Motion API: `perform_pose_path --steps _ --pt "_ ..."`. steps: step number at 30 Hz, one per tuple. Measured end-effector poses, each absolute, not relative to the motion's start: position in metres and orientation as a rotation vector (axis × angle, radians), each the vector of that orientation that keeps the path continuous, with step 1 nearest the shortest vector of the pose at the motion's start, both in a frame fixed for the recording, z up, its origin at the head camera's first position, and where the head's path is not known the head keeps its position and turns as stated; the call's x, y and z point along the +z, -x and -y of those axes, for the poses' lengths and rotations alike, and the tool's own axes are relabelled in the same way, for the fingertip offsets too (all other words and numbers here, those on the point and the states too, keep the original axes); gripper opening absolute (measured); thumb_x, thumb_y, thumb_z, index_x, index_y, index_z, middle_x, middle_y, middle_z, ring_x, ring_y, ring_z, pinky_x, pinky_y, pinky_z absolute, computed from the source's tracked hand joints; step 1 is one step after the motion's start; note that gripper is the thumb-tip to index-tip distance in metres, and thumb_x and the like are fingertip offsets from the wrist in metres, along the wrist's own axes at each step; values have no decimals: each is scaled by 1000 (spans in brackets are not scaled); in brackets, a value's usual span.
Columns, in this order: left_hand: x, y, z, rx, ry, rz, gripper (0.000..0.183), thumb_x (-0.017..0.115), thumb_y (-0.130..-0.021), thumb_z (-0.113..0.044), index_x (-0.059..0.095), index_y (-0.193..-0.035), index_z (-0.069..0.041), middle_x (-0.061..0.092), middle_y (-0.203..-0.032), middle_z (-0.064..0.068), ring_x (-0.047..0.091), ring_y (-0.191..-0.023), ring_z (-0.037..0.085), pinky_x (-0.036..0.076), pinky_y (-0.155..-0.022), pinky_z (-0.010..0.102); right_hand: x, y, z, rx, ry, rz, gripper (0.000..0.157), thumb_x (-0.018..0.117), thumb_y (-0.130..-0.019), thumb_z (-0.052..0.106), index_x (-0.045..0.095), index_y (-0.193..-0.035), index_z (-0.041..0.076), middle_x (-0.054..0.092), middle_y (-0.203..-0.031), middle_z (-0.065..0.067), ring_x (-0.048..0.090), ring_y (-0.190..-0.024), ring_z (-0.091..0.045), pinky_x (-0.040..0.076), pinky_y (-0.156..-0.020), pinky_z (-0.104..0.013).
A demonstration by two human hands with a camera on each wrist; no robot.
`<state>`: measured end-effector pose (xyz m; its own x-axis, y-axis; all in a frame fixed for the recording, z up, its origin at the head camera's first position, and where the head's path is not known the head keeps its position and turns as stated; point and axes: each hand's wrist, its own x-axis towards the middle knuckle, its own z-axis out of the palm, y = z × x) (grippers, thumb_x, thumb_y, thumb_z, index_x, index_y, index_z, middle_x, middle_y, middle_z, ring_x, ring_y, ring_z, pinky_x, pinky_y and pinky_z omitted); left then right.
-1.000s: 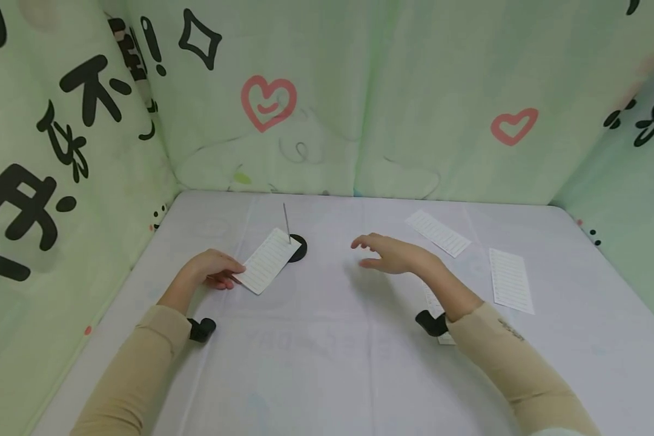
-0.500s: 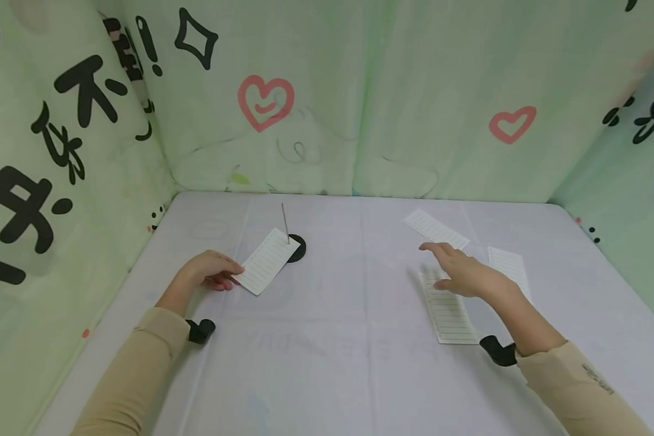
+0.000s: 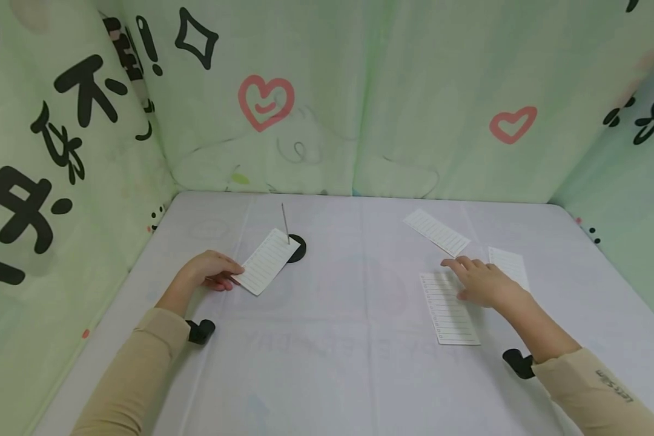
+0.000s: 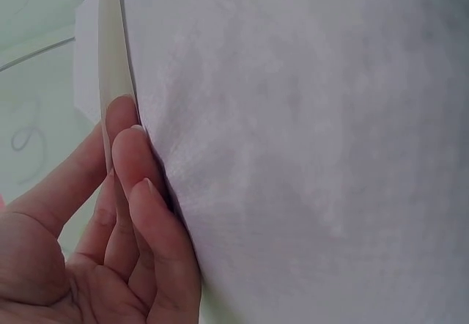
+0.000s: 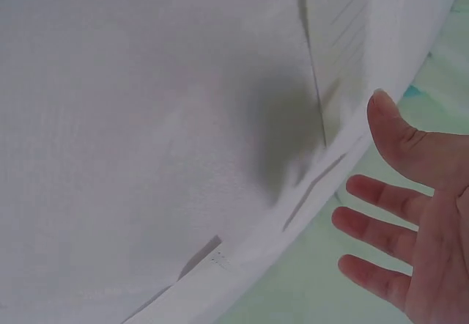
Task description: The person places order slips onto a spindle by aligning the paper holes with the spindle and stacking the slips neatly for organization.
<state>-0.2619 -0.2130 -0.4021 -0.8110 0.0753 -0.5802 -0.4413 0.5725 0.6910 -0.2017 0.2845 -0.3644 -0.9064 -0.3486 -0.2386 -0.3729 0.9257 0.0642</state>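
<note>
Between thumb and fingers, my left hand (image 3: 212,269) pinches the lower left corner of lined paper slips (image 3: 264,265). Their far corner lies over a round black base (image 3: 301,249), and a thin metal spike (image 3: 285,221) rises at that corner. The left wrist view shows the paper (image 4: 116,53) edge-on, thumb on one side and fingers on the other. My right hand (image 3: 485,286) hovers over the inner edge of a lined slip (image 3: 451,318) on the table. In the right wrist view its fingers (image 5: 377,229) are spread and hold nothing.
Two more lined slips lie at the right: one slanted slip (image 3: 436,232) farther back, and another slip (image 3: 509,264) partly behind my right hand. The white-covered table (image 3: 327,363) ends at a green printed curtain (image 3: 403,91) at the back and sides.
My right hand has moved right from mid-table to over the slips, then sunk lower beside the near one. The left hand and its paper have stayed in place.
</note>
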Motion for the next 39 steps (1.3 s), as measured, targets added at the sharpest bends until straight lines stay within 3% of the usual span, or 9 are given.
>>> perform_pose_path --steps 11,18,31,39 --pt "-402 262 211 1173 308 -2258 38 62 -87 -21 55 -115 4 63 -64 -2 58 -53 6 48 -53 19 -379 207 -289 185 603 -2849 46 61 -88 20 39 -125 6 45 -117 -20 48 -103 -44 39 -82 -57" --pt "-402 262 211 1164 320 -2257 39 62 -87 -22 55 -116 4 63 -64 -2 58 -53 7 48 -54 19 -382 209 -285 163 597 -2858 43 62 -86 19 42 -121 3 45 -104 -15 49 -96 -39 41 -79 -54" --pt "-398 260 212 1178 305 -2244 36 61 -87 -20 55 -114 4 62 -62 -2 57 -52 6 47 -52 19 -381 215 -284 105 583 -2816 32 61 -87 17 43 -110 4 42 -97 -13 47 -89 -34 42 -75 -52" --pt "-396 260 210 1170 299 -2249 37 61 -88 -20 55 -114 4 63 -62 -2 57 -52 7 47 -53 19 -380 214 -283 46 603 -2824 27 64 -85 13 40 -96 8 40 -89 -9 45 -82 -29 40 -73 -50"
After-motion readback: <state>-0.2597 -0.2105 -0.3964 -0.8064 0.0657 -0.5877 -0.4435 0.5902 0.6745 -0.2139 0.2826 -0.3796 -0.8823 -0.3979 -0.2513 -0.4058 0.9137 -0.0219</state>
